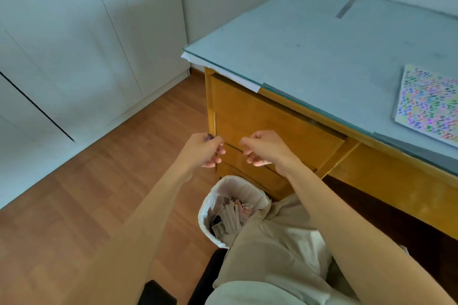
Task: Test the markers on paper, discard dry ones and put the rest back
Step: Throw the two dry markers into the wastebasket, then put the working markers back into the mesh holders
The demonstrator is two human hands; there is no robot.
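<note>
My left hand [205, 150] hovers above the waste bin [224, 181] and grips a small purple marker [210, 136]; only its tip shows above my knuckles. Close beside it on the right, my right hand [265, 148] hangs with loosely curled fingers, and I see nothing in them. Both hands are in front of the wooden desk drawers [272, 126]. The test paper [428, 101], covered in many coloured strokes, lies at the right on the glass desk top [309, 44].
The white-lined waste bin stands on the wooden floor [86, 193] beside my knee and holds crumpled paper and pale sticks. White cupboard doors [74, 44] fill the left. A dark chair edge [158, 292] shows at the bottom.
</note>
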